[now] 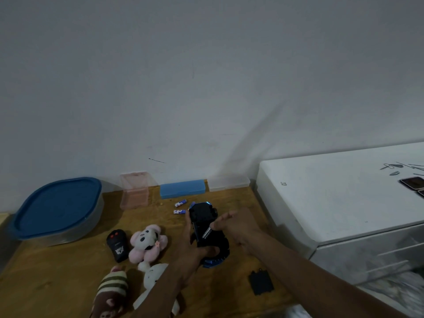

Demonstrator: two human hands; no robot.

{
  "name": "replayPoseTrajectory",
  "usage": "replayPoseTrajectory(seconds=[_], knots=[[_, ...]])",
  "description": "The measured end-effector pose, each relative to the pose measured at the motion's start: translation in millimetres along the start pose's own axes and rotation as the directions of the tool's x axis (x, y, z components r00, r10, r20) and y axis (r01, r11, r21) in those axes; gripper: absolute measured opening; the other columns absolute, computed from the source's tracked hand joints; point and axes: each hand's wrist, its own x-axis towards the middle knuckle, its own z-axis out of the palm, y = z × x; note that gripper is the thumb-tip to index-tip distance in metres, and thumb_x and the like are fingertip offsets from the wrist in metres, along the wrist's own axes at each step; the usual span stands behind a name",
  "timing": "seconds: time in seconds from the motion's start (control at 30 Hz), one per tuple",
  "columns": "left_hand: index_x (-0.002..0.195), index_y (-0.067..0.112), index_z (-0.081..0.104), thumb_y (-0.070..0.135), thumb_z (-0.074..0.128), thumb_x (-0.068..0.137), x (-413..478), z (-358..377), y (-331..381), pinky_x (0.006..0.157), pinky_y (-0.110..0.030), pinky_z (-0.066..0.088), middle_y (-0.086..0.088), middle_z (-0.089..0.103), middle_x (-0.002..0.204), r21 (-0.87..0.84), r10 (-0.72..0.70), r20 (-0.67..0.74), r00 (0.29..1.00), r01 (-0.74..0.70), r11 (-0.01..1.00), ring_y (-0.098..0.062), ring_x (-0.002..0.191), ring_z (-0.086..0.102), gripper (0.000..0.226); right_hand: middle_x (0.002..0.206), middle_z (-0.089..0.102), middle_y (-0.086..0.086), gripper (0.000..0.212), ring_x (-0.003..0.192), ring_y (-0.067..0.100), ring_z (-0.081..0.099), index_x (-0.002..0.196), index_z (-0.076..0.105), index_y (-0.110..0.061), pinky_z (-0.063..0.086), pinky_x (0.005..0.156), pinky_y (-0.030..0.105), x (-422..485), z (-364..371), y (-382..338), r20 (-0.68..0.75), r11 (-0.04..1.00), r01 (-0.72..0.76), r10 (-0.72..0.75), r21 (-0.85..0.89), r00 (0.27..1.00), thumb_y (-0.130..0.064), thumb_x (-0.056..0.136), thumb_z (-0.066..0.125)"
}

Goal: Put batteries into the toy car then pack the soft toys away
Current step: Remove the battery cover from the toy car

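The black and blue toy car (pixel 204 228) lies upside down on the wooden table (pixel 68 283). My left hand (pixel 195 251) grips its left side and near end. My right hand (pixel 231 223) hovers at the car's right side, thumb touching the underside where a battery shows in the compartment. Two loose batteries (pixel 180 207) lie just beyond the car. The black battery cover (pixel 260 282) sits on the table to the near right. A pink soft toy (pixel 146 243), a white one (pixel 153 276) and a striped brown one (pixel 110 294) lie to the left.
A black remote control (pixel 117 246) lies beside the pink toy. A large tub with a blue lid (pixel 57 210) stands at the left. A pink open box (pixel 134 191), a blue case (pixel 182 188) and a clear case (pixel 228 183) line the wall. A white cabinet (pixel 344 203) stands at right.
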Motion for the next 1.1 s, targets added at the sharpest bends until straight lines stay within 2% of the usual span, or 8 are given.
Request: replayPoseTrajectory(seconds=[0.2,0.27,0.37,0.5,0.63,0.8,0.93,1.1], knots=[[0.144,0.059,0.012,-0.004,0.082,0.054,-3,3,3,0.1,-0.055,0.047,0.005,0.055,0.136,-0.039,-0.011,0.029,1.0,0.012,0.999,-0.026,0.122,0.056,0.13,0.1,0.071,0.007,0.018,0.088,0.017,0.068,0.088,0.072,-0.012,0.058,0.072,0.026,7,5,5,0.045,0.998,0.059,-0.059,-0.014,0.997,-0.012,0.072,0.081],[0.138,0.064,0.016,-0.009,0.079,0.058,-5,3,5,0.099,-0.055,0.048,0.009,0.059,0.129,-0.038,-0.019,0.035,0.999,0.021,0.999,-0.025,0.119,0.059,0.125,0.099,0.071,0.004,0.016,0.084,0.013,0.066,0.092,0.072,-0.014,0.055,0.061,0.022,5,3,5,0.071,0.999,0.052,-0.052,-0.001,0.996,-0.016,0.076,0.077],[0.132,0.065,0.021,-0.017,0.074,0.064,-8,3,5,0.096,-0.053,0.05,0.008,0.065,0.119,-0.052,-0.052,0.034,0.998,0.053,0.997,-0.024,0.112,0.062,0.119,0.08,0.064,0.0,0.013,0.059,0.007,0.053,0.094,0.069,-0.012,0.038,0.042,0.016,5,-1,7,0.047,0.998,0.019,-0.022,0.052,0.999,-0.02,0.083,0.068],[0.145,0.055,0.015,-0.012,0.078,0.054,-11,2,-7,0.099,-0.057,0.046,-0.006,0.056,0.135,-0.093,-0.142,0.051,0.989,0.146,0.985,-0.032,0.12,0.056,0.129,0.063,0.05,0.001,0.014,0.047,0.009,0.037,0.069,0.056,-0.016,0.029,0.041,0.021,11,-6,10,0.09,0.969,-0.119,0.101,0.218,0.991,-0.02,0.082,0.059],[0.148,0.048,0.011,-0.02,0.072,0.06,-17,14,-19,0.105,-0.055,0.042,-0.004,0.054,0.136,-0.079,-0.202,0.058,0.978,0.206,0.975,-0.029,0.123,0.052,0.127,0.049,0.045,-0.003,0.029,0.043,0.009,0.037,0.064,0.05,-0.018,0.03,0.04,0.02,15,-16,22,0.138,0.927,-0.229,0.195,0.296,0.971,-0.025,0.091,0.057],[0.149,0.043,0.013,-0.025,0.068,0.064,-25,31,-40,0.101,-0.049,0.046,-0.003,0.056,0.132,-0.052,-0.28,0.054,0.958,0.283,0.958,-0.028,0.121,0.053,0.121,0.058,0.046,-0.001,0.026,0.047,0.007,0.039,0.073,0.052,-0.016,0.029,0.035,0.016,17,-33,44,0.152,0.921,-0.293,0.261,0.256,0.953,-0.032,0.091,0.062],[0.152,0.037,0.009,-0.028,0.063,0.069,-30,45,-52,0.086,-0.037,0.053,-0.001,0.057,0.127,-0.039,-0.323,0.002,0.946,0.323,0.946,-0.023,0.114,0.056,0.119,0.064,0.047,0.0,0.022,0.048,0.007,0.04,0.087,0.054,-0.015,0.027,0.033,0.016,22,-50,63,0.159,0.904,-0.346,0.314,0.251,0.936,-0.034,0.089,0.065],[0.152,0.039,0.006,-0.015,0.075,0.067,-26,55,-65,0.105,-0.052,0.043,-0.003,0.045,0.146,-0.002,-0.365,-0.069,0.928,0.366,0.931,-0.029,0.13,0.046,0.122,0.062,0.047,-0.001,0.018,0.046,0.007,0.04,0.088,0.057,-0.015,0.026,0.033,0.016,32,-69,85,0.179,0.878,-0.403,0.366,0.26,0.913,-0.032,0.089,0.065]])
